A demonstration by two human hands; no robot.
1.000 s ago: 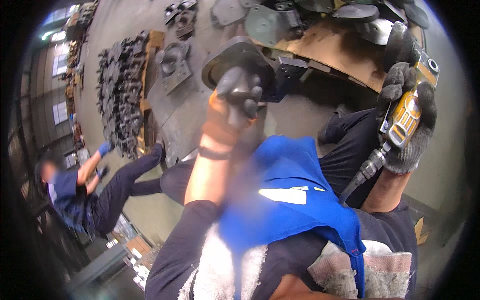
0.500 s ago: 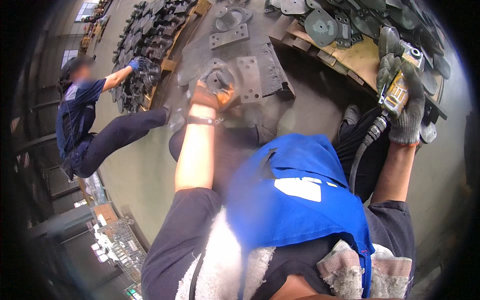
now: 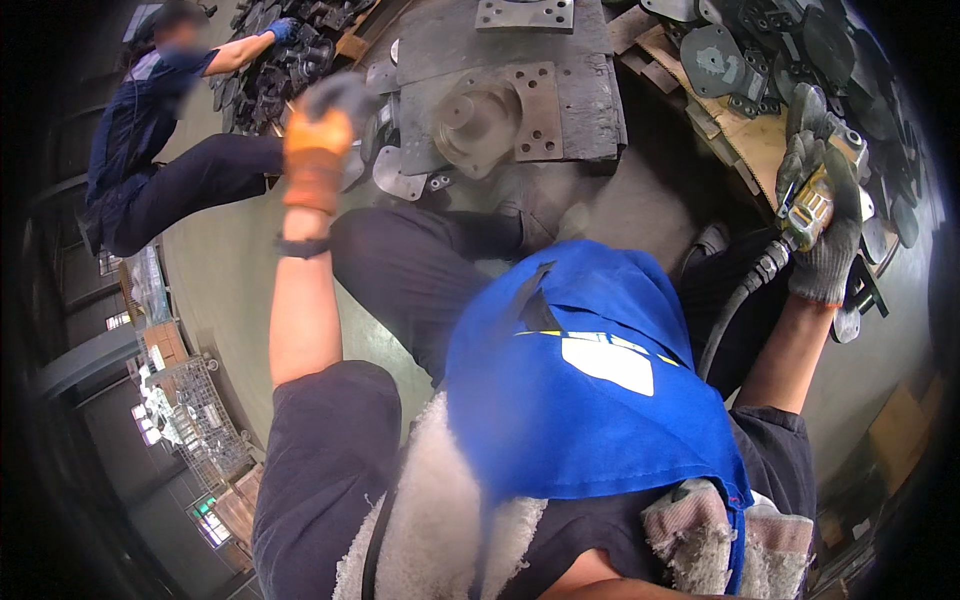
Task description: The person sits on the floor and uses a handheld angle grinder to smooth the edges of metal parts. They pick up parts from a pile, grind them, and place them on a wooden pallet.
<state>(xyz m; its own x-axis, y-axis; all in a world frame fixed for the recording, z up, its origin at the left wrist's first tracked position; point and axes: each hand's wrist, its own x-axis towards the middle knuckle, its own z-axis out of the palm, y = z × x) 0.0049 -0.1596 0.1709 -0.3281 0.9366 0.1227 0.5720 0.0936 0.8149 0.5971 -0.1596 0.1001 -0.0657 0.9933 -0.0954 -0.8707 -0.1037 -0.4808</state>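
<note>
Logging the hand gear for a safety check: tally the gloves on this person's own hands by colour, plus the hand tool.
Orange and grey glove, left hand: 1
Grey knit glove, right hand: 1
Yellow air-hose power tool, gripped in the right hand: 1
Total: 3

L hand (image 3: 322,135): knit glove, orange rubbery palm coat, grey cloth fingers, matt. R hand (image 3: 822,225): grey knit glove, coarse weave, on yellow/black power tool (image 3: 812,205), plastic body w/ metal parts, slight sheen; black rubber hose (image 3: 735,305). Far: flanged steel plate (image 3: 505,110), dull grey, rough, dusty. Blue cloth (image 3: 590,400), smooth, matt. Wood pallet (image 3: 745,150) far right, raw.
</note>
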